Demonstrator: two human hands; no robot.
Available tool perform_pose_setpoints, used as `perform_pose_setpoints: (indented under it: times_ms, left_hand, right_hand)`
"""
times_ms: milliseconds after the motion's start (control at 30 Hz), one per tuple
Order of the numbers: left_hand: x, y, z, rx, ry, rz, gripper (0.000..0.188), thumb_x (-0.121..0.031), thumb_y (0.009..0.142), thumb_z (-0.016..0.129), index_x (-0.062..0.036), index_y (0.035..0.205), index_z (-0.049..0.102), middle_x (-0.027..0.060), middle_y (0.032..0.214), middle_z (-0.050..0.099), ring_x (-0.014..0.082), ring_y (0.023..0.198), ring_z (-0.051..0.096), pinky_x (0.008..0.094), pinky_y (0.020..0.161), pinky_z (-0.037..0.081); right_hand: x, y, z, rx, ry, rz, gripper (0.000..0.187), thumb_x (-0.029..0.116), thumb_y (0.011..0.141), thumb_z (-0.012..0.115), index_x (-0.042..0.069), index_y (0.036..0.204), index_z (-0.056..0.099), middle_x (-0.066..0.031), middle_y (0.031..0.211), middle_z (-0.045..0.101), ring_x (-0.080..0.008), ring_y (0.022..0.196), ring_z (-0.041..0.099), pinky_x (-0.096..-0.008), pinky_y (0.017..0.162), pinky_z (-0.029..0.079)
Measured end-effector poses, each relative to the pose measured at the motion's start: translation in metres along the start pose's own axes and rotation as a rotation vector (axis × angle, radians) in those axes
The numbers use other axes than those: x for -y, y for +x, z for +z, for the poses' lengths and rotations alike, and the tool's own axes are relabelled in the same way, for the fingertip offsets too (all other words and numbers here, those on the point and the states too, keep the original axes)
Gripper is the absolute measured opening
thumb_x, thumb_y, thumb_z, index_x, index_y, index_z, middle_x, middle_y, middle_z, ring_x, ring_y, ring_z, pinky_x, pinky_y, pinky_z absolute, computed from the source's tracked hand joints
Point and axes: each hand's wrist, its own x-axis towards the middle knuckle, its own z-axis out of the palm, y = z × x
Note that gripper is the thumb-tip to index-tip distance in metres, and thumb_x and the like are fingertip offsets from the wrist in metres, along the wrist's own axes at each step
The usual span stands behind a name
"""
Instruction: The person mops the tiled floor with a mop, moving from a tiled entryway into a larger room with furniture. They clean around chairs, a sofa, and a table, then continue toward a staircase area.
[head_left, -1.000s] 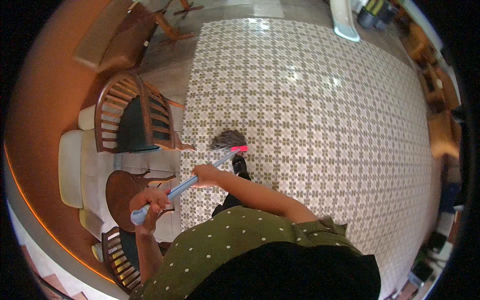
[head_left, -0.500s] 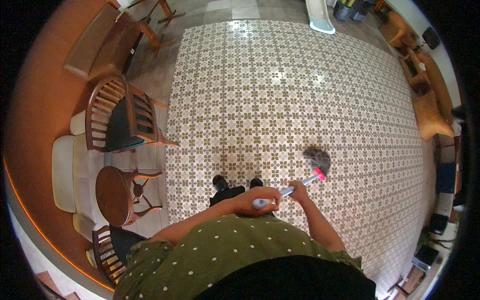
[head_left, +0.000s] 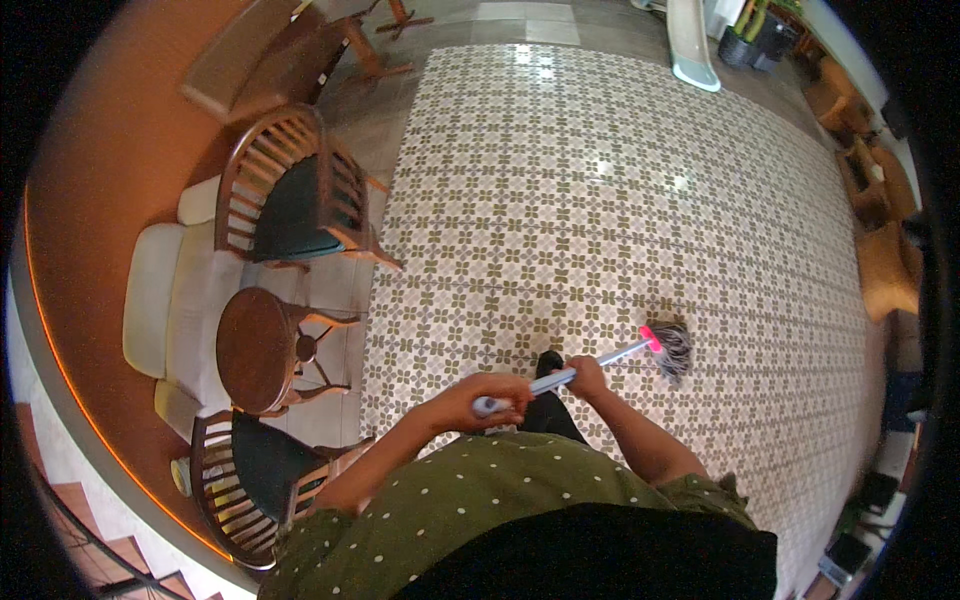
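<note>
A string mop [head_left: 676,352] with grey strands and a pink collar rests on the patterned tile floor [head_left: 560,250], ahead and to my right. Its pale blue handle [head_left: 625,352] slants back toward my body. Near the top end of that handle, my left hand [head_left: 500,400] is closed around it. Farther down the shaft my right hand [head_left: 584,378] grips it too, its fingers wrapped round. One dark shoe [head_left: 549,362] shows just beyond my hands.
At the left stand a round wooden table [head_left: 255,350], a slatted wooden chair [head_left: 290,200] and a second chair [head_left: 265,470], beside a cream sofa [head_left: 155,300]. A slide [head_left: 692,50] and a potted plant [head_left: 738,45] are at the far right. Wicker chairs [head_left: 885,275] line the right side.
The mop head has swung right and slightly nearer, and its strands now trail to the right of the collar. My view has shifted left. Both hands keep their hold on the handle.
</note>
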Motion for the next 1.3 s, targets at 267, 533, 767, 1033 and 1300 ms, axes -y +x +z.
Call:
perform_pose_setpoints:
  times_ms: [267,533,767,1033,1300]
  left_hand:
    - [-0.137,-0.241,-0.012,-0.611,0.209,-0.306,0.018,-0.014,0.079,0.081,-0.0029,0.089,0.071,0.0075,0.086,0.072,0.0201,0.078,0.068,0.0366,0.081,0.052]
    - [-0.148,-0.327,0.023,-0.777,0.634,-0.438,0.020,-0.018,0.079,0.078,-0.0047,0.083,0.063,0.0101,0.082,0.066,0.0306,0.082,0.065,0.0414,0.079,0.049]
    - [-0.113,-0.367,0.023,-0.751,0.698,-0.309,0.027,-0.026,0.079,0.078,-0.0078,0.079,0.058,0.0110,0.085,0.065,0.0336,0.086,0.063,0.0436,0.082,0.048]
    - [-0.127,-0.379,0.003,-0.665,0.320,-0.089,0.027,-0.024,0.080,0.076,-0.0070,0.078,0.055,0.0085,0.083,0.063,0.0269,0.084,0.062,0.0408,0.082,0.047]
    - [-0.095,-0.317,0.079,-0.451,-0.116,-0.084,0.026,-0.017,0.082,0.077,-0.0075,0.087,0.053,0.0110,0.103,0.057,0.0240,0.106,0.056,0.0389,0.096,0.042]
  right_hand:
    - [0.277,-0.007,0.139,0.262,0.196,-0.523,0.024,0.033,0.079,0.076,0.009,0.079,0.072,-0.0153,0.073,0.066,-0.0363,0.074,0.066,-0.0472,0.068,0.051]
    - [0.416,0.000,0.250,0.712,0.275,-0.749,0.024,0.018,0.077,0.067,0.010,0.099,0.066,-0.0155,0.092,0.066,-0.0367,0.096,0.064,-0.0491,0.078,0.050]
    - [0.440,-0.011,0.275,0.635,0.127,-0.698,0.023,0.025,0.080,0.068,0.010,0.098,0.067,-0.0137,0.097,0.068,-0.0375,0.099,0.065,-0.0489,0.082,0.052]
    - [0.433,-0.063,0.220,0.453,0.030,-0.488,0.037,0.044,0.083,0.068,0.013,0.104,0.069,-0.0123,0.108,0.067,-0.0337,0.111,0.062,-0.0573,0.084,0.050]
    - [0.289,-0.186,0.149,0.203,-0.071,-0.214,0.025,0.034,0.080,0.071,0.012,0.091,0.068,-0.0103,0.096,0.067,-0.0345,0.100,0.063,-0.0560,0.082,0.048]
